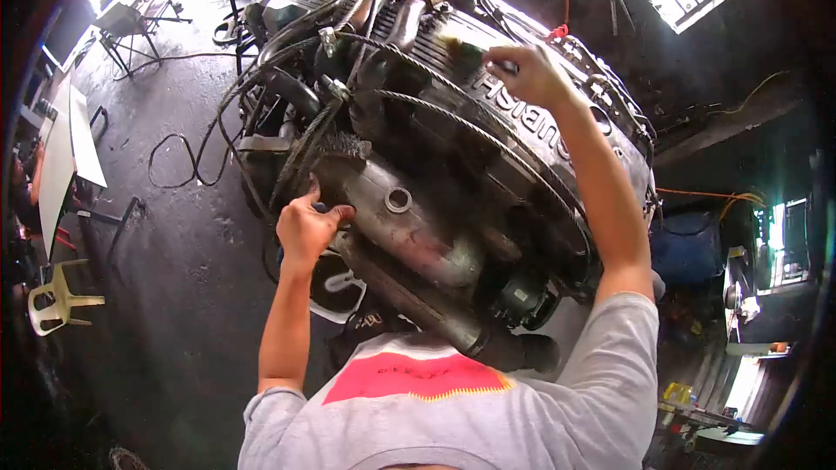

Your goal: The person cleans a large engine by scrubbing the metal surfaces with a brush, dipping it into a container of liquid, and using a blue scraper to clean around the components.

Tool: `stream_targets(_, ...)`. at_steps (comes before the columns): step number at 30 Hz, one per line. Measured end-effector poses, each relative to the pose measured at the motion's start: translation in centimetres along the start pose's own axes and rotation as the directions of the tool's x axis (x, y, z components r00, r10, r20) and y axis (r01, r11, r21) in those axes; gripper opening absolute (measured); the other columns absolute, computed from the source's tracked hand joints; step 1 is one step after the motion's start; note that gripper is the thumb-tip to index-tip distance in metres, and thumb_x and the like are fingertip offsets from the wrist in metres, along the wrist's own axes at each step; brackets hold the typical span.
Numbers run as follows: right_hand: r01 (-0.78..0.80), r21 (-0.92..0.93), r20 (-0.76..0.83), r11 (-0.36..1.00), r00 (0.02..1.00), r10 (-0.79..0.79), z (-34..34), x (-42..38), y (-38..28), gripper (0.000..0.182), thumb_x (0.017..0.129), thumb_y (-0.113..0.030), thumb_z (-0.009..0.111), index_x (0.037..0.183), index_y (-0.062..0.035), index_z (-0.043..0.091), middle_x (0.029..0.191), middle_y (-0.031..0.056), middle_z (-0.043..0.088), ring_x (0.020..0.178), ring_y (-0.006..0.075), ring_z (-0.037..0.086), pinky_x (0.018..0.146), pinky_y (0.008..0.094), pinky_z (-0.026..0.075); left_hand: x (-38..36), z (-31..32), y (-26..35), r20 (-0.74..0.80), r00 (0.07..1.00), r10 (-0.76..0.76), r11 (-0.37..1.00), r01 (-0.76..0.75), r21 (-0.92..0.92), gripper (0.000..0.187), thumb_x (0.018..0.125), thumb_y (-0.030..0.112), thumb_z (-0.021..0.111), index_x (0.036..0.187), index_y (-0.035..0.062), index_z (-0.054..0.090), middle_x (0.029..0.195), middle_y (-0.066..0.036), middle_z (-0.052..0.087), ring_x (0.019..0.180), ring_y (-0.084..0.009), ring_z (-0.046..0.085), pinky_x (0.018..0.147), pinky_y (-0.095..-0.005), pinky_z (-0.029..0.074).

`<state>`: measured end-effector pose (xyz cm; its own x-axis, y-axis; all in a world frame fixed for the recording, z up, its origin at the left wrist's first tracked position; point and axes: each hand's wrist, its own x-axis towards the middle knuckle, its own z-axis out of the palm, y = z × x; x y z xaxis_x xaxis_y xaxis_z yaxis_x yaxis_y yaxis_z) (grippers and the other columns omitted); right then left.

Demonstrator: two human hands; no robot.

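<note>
A large greasy engine [427, 130] fills the middle of the view, with raised lettering on its metal cover [531, 122]. My left hand [309, 224] is closed at the near left side of the engine, beside a broad metal pipe [370, 191] with a round open port [398, 200]. A dark bit shows between its thumb and fingers, but I cannot tell what it is. Over the lettered cover, my right hand [533, 77] is raised with its fingers curled in; their inside is mostly hidden. A braided steel cable [453, 113] loops across the engine between both hands.
Thinner cables [205, 178] hang off the engine's left side onto the dark floor [165, 270]. A pale plastic chair [65, 300] and a white-topped table [83, 144] stand at left, with another person's arm [37, 174] behind. A blue drum [688, 244] is at right.
</note>
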<state>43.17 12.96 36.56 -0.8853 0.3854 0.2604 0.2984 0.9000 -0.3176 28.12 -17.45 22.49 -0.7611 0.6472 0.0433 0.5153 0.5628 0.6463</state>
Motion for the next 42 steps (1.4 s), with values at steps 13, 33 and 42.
stream_targets(13,0.008,-0.052,-0.080,0.999,0.997,-0.012,1.8,5.2,5.2,0.020,0.064,-0.009,0.055,0.082,-0.0082,0.062,0.071,0.0189,0.057,0.064,0.0298,0.056,0.062,0.0352,0.045,-0.2,-0.1,0.8,0.058,0.994,-0.092,0.996,0.092,-0.007,0.054,0.051,0.038,0.076,0.083,-0.0026,0.062,0.054,-0.016,0.056,0.052,-0.0266,0.057,0.053,-0.0326,0.044)
stream_targets(33,-0.016,-0.123,-0.086,0.992,0.996,0.005,0.4,4.6,5.0,0.017,0.064,-0.010,0.059,0.080,-0.0041,0.060,0.067,0.0105,0.058,0.065,0.0149,0.056,0.060,0.0282,0.044,-0.4,0.6,-0.4,-0.075,0.997,0.015,1.000,-0.016,-0.011,0.066,0.049,0.044,0.074,0.100,0.0055,0.058,0.058,-0.015,0.056,0.057,-0.0308,0.057,0.053,-0.0357,0.045)
stream_targets(42,-0.098,-0.039,0.058,0.994,0.993,0.100,-1.4,1.5,5.3,0.020,0.072,-0.006,0.059,0.092,-0.0016,0.059,0.087,0.0099,0.062,0.077,0.0144,0.057,0.071,0.0268,0.044,-0.2,0.4,-0.2,-0.028,0.999,-0.017,1.000,0.018,0.005,0.061,0.050,0.041,0.074,0.095,0.0027,0.060,0.068,-0.015,0.060,0.068,-0.0320,0.058,0.060,-0.0370,0.045)
